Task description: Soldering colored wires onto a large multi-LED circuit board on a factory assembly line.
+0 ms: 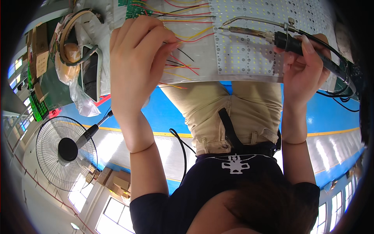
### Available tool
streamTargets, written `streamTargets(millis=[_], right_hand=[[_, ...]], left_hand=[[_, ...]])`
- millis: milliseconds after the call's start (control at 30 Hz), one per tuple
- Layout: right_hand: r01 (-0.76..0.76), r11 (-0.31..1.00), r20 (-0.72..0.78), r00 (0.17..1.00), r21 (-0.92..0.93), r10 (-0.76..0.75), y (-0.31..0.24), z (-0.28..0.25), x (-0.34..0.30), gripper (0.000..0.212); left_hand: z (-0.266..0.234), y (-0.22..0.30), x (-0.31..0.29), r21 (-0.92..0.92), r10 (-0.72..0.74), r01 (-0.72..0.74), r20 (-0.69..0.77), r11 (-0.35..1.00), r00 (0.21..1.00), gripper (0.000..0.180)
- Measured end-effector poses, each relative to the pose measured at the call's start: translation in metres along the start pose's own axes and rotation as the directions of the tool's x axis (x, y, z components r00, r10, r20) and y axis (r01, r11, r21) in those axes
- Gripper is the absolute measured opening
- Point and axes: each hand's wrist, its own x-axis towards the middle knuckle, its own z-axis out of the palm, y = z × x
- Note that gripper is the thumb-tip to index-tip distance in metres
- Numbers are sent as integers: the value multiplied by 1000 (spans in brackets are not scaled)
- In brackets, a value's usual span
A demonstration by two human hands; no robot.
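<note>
**Black-handled metal-tipped soldering iron in the right hand, left hand at the thin red, yellow and black wires!**

Closest to us, at 6 o'clock, it's the wearer's dark short-sleeved shirt, then beige cloth trousers by the centre. Up to the hands! At 2 o'clock the right one has its fingers wrapped round the iron, whose tip points to 9 o'clock, a slim bent metal tube clamped alongside. Over at 11, the left has thumb and forefinger drawn narrow by the wires; whether one is pinched between them, I cannot tell.

Beneath, on the pale covered desk, the wires fan out around 12 o'clock, and a white dotted sheet of small yellow squares fills 1 o'clock. The iron's tip is over its left side; contact, can't call it. Green circuit boards sit beyond the left hand, at 11.

Farther off: glossy blue floor, and a round black wire-caged fan between 8 and 9!
</note>
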Motion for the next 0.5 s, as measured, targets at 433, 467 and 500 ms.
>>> streamTargets(millis=[433, 467, 500], right_hand=[[-24, 999, -52, 998, 22, 25, -1, 0, 1, 11], [-49, 998, -35, 998, -43, 47, -3, 1, 0, 11], [-50, 997, -32, 998, -51, 48, -3, 2, -1, 11]], left_hand=[[3, 11, -5, -9, 24, -23, 79, 1000, 997, 19], [7, 13, -6, -15, 29, -28, 64, 1000, 998, 19], [11, 14, -7, -22, 25, -24, 60, 999, 998, 19]])
